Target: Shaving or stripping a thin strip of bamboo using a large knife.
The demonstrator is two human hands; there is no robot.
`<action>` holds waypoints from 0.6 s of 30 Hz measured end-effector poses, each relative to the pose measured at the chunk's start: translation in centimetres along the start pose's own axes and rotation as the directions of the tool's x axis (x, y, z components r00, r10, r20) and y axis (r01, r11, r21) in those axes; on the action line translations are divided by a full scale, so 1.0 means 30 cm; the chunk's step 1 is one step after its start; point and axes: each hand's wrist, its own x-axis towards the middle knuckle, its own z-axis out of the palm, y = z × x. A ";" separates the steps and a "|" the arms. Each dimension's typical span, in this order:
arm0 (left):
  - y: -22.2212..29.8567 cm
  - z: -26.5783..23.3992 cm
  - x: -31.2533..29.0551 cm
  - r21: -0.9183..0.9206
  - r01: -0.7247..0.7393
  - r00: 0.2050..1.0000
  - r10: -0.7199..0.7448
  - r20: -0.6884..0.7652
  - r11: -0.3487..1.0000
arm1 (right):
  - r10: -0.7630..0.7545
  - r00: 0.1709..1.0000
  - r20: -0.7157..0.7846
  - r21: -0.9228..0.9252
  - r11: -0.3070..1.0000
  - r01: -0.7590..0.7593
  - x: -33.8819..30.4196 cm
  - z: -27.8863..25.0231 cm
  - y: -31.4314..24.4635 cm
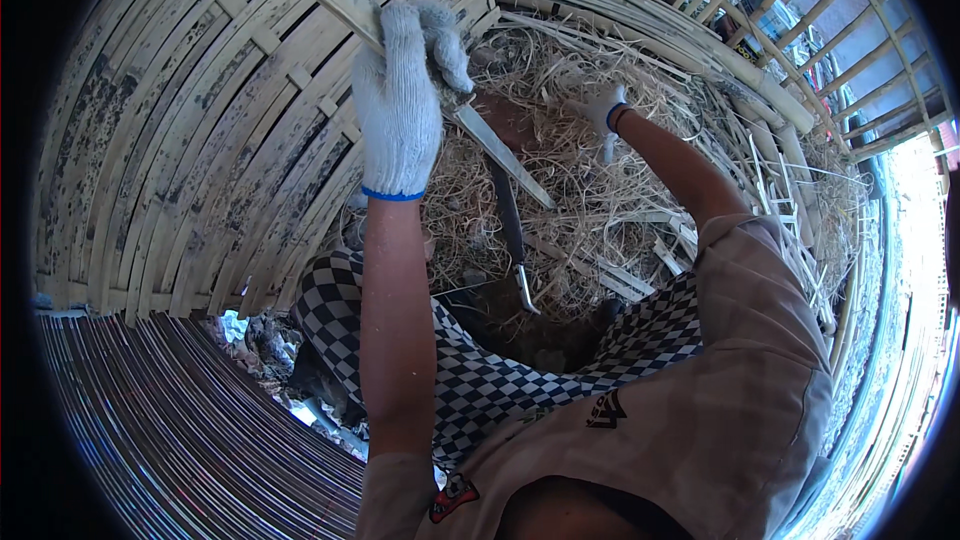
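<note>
My left hand [400,100], in a white knit glove with a blue cuff, is closed round a bamboo strip [508,158]. The strip slants from the upper left down past the hand to a pointed end. My right hand [602,112], gloved in white too, is over the pile of bamboo shavings [590,190] with its fingers apart; I see nothing in it. Between my knees, below the strip's lower end, lies a knife-like tool [508,210] with a long dark part and a short shiny metal end [525,290].
A woven bamboo panel [180,130] rises on the left. Long bamboo strips [640,15] curve round the back and right of the shavings. A bamboo lattice [840,30] stands at the upper right. Thin dark rods [190,410] fill the lower left. My checkered trouser legs [500,370] border the pile.
</note>
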 end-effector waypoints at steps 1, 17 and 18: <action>-0.003 0.000 0.001 0.001 -0.018 1.000 0.018 0.013 1.000 | 0.002 1.000 -0.007 0.023 1.000 -0.002 0.023 0.018 -0.010; 0.009 0.042 -0.033 0.091 -0.036 0.996 0.028 0.087 0.995 | 0.072 0.932 -0.355 0.374 0.925 0.071 -0.121 0.294 -0.085; 0.013 0.046 -0.036 0.083 -0.049 0.996 0.042 0.084 0.995 | 0.105 0.926 -0.363 0.402 0.914 0.053 -0.163 0.310 -0.101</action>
